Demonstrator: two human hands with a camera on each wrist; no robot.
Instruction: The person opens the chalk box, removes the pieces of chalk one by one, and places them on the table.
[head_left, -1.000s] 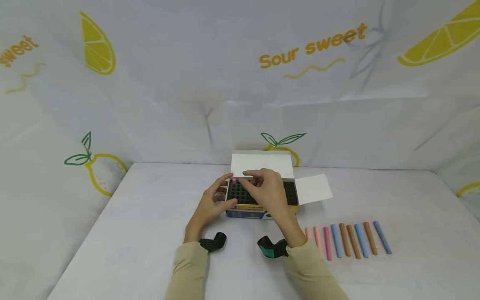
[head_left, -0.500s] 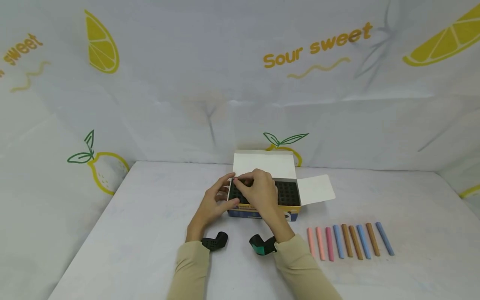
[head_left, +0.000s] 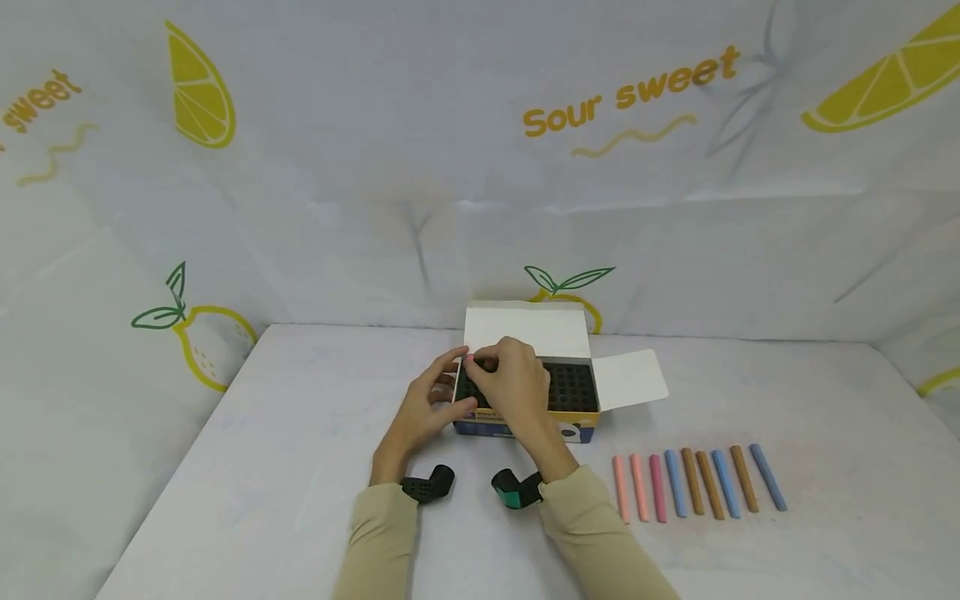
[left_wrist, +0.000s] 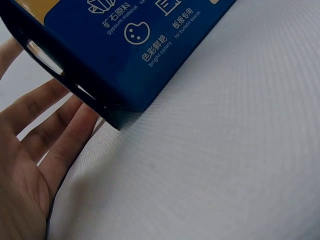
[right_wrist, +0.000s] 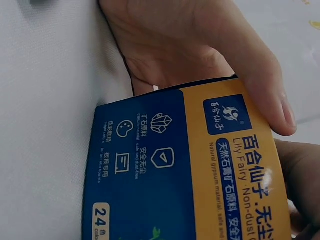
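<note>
An open chalk box [head_left: 581, 423], blue and yellow with a panda print, stands on the table, its black insert [head_left: 573, 387] full of round holes. My left hand [head_left: 420, 417] grips the box's left end, thumb on the front rim and forefinger at the back corner. In the right wrist view the left thumb [right_wrist: 270, 95] lies over the box's yellow edge. Above the back left corner my right hand [head_left: 513, 383] pinches a pink chalk stick [head_left: 470, 357], of which only the top shows. The right hand covers the middle of the insert.
Several chalk sticks lie in a row on the right: light pink ones [head_left: 639, 487], a deep pink one [head_left: 657, 489], brown ones [head_left: 692, 481] and blue ones [head_left: 768, 477]. The box's white lid [head_left: 525, 327] stands up behind, and a white side flap [head_left: 630, 379] sticks out right.
My right hand has moved left to the box's back left corner, its fingertips now around the pink chalk's top. The left hand stays on the box.
</note>
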